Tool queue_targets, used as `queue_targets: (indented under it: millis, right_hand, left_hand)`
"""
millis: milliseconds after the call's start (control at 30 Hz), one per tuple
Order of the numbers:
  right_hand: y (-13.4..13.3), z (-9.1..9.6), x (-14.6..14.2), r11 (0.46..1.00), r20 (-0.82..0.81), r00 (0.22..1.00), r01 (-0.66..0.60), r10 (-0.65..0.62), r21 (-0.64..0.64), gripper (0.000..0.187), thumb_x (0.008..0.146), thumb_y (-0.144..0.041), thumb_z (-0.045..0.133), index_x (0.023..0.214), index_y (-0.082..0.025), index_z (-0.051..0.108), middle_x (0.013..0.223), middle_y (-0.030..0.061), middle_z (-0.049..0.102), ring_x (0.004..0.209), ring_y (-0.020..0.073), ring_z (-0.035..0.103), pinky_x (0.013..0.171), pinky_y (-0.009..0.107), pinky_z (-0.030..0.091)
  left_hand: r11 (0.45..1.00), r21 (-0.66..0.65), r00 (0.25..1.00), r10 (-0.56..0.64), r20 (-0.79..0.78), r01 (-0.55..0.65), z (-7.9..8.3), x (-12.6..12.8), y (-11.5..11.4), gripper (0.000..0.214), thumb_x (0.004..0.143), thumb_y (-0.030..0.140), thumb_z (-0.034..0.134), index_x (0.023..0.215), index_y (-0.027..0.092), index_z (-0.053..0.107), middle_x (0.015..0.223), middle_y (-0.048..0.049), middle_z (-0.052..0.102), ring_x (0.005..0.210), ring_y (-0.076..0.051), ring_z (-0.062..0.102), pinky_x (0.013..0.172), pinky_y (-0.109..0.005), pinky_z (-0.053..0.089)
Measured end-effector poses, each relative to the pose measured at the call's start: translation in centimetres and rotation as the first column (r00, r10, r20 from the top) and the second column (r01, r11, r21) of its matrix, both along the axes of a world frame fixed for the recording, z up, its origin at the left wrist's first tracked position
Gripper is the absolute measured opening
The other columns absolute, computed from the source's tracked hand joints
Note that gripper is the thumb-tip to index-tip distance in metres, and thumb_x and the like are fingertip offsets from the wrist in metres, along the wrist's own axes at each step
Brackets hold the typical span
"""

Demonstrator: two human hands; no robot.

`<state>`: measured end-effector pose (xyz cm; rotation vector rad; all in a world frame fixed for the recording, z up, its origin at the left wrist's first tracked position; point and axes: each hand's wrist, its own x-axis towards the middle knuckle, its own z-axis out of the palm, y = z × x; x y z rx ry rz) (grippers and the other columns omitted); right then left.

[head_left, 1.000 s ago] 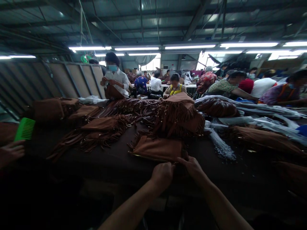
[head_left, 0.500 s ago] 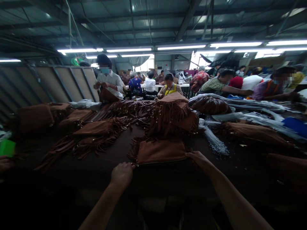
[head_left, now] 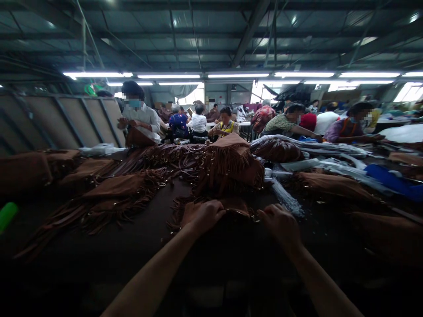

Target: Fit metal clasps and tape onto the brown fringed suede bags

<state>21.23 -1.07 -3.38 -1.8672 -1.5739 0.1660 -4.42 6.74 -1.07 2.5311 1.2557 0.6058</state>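
A flat brown suede bag with fringe (head_left: 236,205) lies on the dark table (head_left: 99,251) right in front of me. My left hand (head_left: 203,216) is closed over its near left part, fingers curled on the top edge. At the bag's right corner my right hand (head_left: 280,223) is also closed on the edge. Most of the bag is hidden behind my hands.
Piles of brown fringed bags (head_left: 228,165) and loose fringe (head_left: 109,198) cover the table. Clear plastic sleeves (head_left: 324,165) lie to the right. A green comb (head_left: 6,215) shows at the far left edge. Several people work at tables behind, one standing in a white shirt (head_left: 140,119).
My left hand moved from the bag's left corner inward onto its top edge. The right hand stayed at the right corner. The bag looks bunched or folded. The view shifted; the green comb dropped lower.
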Motion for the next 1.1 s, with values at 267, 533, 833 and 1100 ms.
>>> queue_targets:
  millis: [267, 533, 833, 1100]
  right_hand:
    - [1.3, -5.1, -7.0, 0.987, -0.526, 0.850, -0.113, 0.037, -0.114, 0.041, 0.070, -0.052, 0.063, 0.093, -0.018, 0.065, 0.078, 0.0058, 0.070, 0.068, 0.0211, 0.064, 0.056, 0.027, 0.044]
    - [3.8, -6.7, -8.1, 0.982, -0.897, 0.400, -0.046, 0.187, 0.184, 0.032, 0.058, -0.026, 0.068, 0.089, -0.016, 0.067, 0.089, 0.0070, 0.071, 0.079, 0.0237, 0.064, 0.069, 0.032, 0.050]
    - [3.2, -3.9, -6.2, 0.866, -0.937, 0.151, -0.450, 0.314, 0.218, 0.056, 0.054, -0.013, 0.077, 0.108, -0.022, 0.070, 0.116, 0.0052, 0.066, 0.111, 0.0269, 0.057, 0.096, 0.039, 0.044]
    - [3.0, -4.7, -6.2, 0.903, -0.978, 0.073, -0.402, 0.194, 0.149, 0.048, 0.049, -0.009, 0.076, 0.095, -0.020, 0.073, 0.099, 0.0038, 0.071, 0.095, 0.0238, 0.063, 0.079, 0.031, 0.050]
  left_hand:
    - [0.991, 0.117, 0.995, -0.072, 0.063, 0.064, 1.3, 0.3, 0.9, 0.013, 0.087, 0.031, 0.058, 0.090, 0.019, 0.064, 0.089, -0.0022, 0.064, 0.084, -0.017, 0.059, 0.076, -0.026, 0.043]
    - [0.876, 0.355, 0.945, -0.315, -0.090, 0.326, -3.3, 1.8, -0.7, 0.018, 0.088, 0.017, 0.054, 0.106, 0.021, 0.058, 0.115, -0.0056, 0.055, 0.105, -0.018, 0.050, 0.088, -0.029, 0.043]
    - [0.895, 0.164, 0.903, -0.428, 0.045, 0.416, -2.7, 2.6, 4.0, 0.014, 0.084, 0.011, 0.054, 0.085, 0.015, 0.068, 0.100, -0.0060, 0.065, 0.096, -0.018, 0.057, 0.088, -0.028, 0.045]
    - [0.936, -0.065, 0.926, -0.328, 0.186, 0.345, -2.2, -0.1, 0.7, 0.026, 0.080, 0.028, 0.066, 0.106, 0.026, 0.064, 0.106, 0.0037, 0.067, 0.099, -0.014, 0.060, 0.087, -0.022, 0.044]
